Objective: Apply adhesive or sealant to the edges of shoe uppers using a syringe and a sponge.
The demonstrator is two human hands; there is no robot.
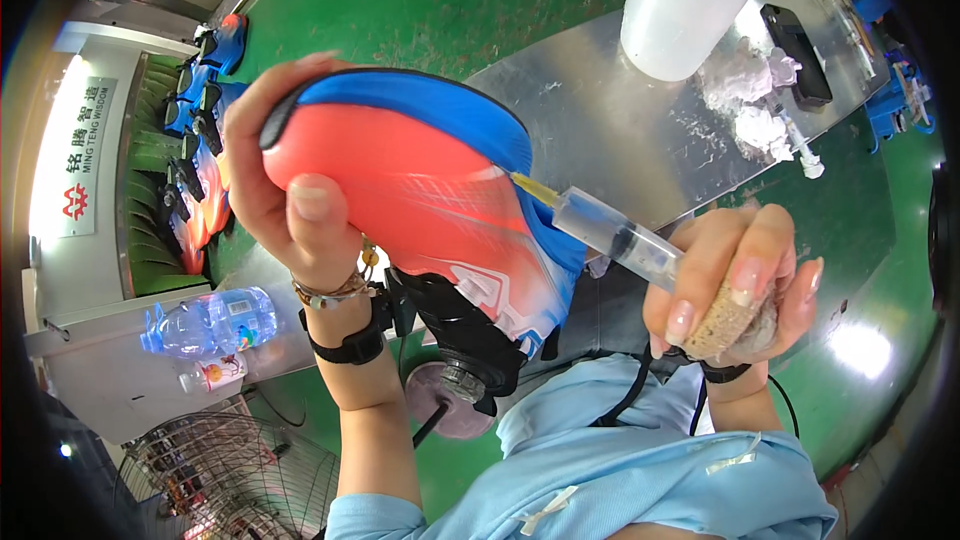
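Observation:
A coral-red and blue shoe [400, 160] with a black edge is tilted up in front of me. My left hand [262, 185] grips its rounded end, thumb on the red side and fingers round the far side. In my right hand [735, 260] is a clear syringe [615, 235], its yellow tip at the line where the red upper meets the blue part. Whether the tip touches the shoe I cannot tell. Against the same palm the fingers also clasp a tan, porous sponge [725, 315] with some greyish material beside it.
On the metal table [560, 100] stand a white cylinder [690, 15], crumpled white tissue [760, 130], a black oblong object [797, 55] and another syringe [803, 148]. More shoes [190, 105] line a green belt at left, near a large plastic bottle [215, 320] and wire fan [240, 465].

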